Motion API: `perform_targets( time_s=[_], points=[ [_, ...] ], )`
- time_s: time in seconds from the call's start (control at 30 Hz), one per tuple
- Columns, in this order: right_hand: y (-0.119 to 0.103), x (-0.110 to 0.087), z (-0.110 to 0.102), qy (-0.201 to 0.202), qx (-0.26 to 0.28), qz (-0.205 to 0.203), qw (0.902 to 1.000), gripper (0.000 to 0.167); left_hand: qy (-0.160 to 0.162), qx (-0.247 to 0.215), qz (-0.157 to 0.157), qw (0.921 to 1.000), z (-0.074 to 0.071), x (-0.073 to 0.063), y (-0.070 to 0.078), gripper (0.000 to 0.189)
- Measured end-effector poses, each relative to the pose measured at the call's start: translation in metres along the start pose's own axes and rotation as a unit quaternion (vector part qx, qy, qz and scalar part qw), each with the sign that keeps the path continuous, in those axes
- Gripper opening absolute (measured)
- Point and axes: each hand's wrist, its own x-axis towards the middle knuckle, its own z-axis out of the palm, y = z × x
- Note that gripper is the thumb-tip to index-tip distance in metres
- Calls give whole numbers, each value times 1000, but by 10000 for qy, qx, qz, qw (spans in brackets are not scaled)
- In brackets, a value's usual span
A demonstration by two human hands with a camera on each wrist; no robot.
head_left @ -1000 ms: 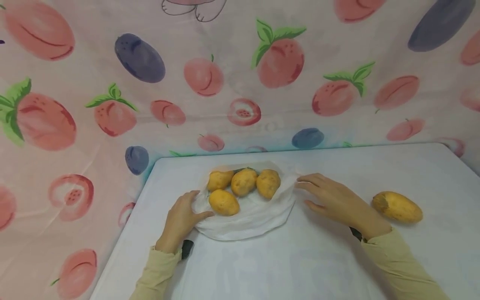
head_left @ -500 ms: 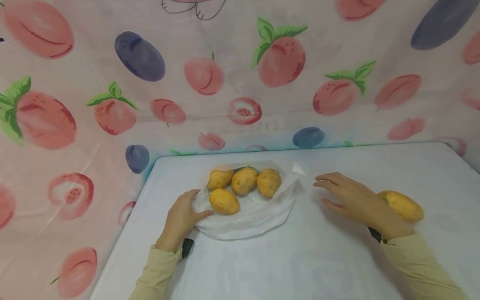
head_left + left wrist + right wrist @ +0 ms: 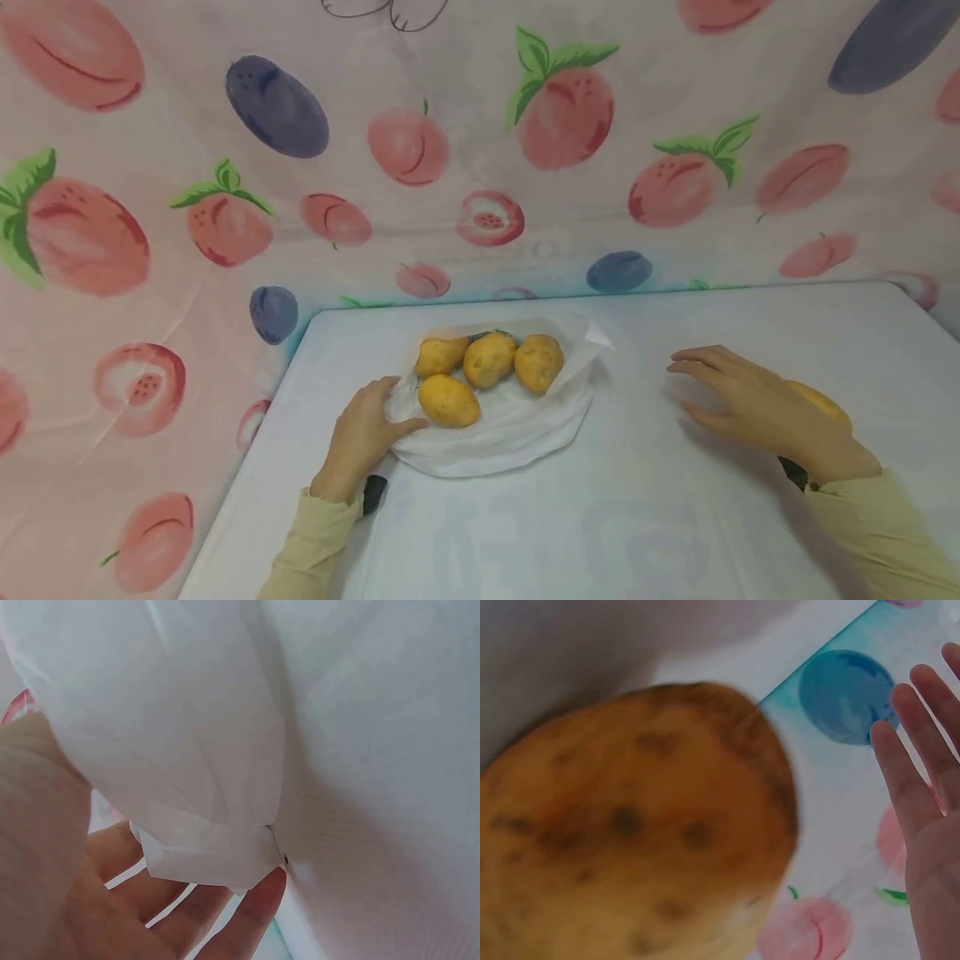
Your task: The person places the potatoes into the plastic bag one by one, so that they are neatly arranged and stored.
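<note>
A white plastic bag point(image 3: 487, 454) lies spread open on the table, with several yellow potato-like pieces point(image 3: 448, 402) in it. My left hand point(image 3: 358, 437) rests against the bag's left edge, thumb and fingers spread apart. In the left wrist view, the fingers point(image 3: 251, 919) touch a fold of the bag point(image 3: 210, 851). My right hand point(image 3: 757, 408) hovers to the right of the bag, fingers loosely extended and holding nothing. Partly hidden behind that hand is a loose yellow, brown-spotted piece point(image 3: 821, 402), large and blurred in the right wrist view.
The white table point(image 3: 585, 542) extends around the bag, its rear edge close to a fruit-print cloth point(image 3: 420, 75) that hangs behind and to the left. A dark object point(image 3: 373, 496) shows beside the left wrist.
My right hand has moved away from the bag's right edge, rightward until it partly covers the loose yellow piece. The left hand stays at the bag.
</note>
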Motion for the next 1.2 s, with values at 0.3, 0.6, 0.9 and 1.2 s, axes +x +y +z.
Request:
perform_targets(
  time_s=[0.3, 0.6, 0.9, 1.2],
  points=[
    [13, -15, -2, -187, 49, 333, 9993, 53, -5, -14, -3, 10000, -2, -1, -1, 83],
    [22, -33, -5, -638, -5, 903, 9939, 56, -13, -75, 54, 10000, 0, 0, -2, 83],
    [28, -40, -6, -879, -4, 1042, 9907, 54, -65, -67, 11, 10000, -1, 1, -2, 84],
    [33, -44, -5, -928, 0, 1085, 9898, 49, -27, -32, 52, 10000, -1, 1, -1, 83]
  ],
)
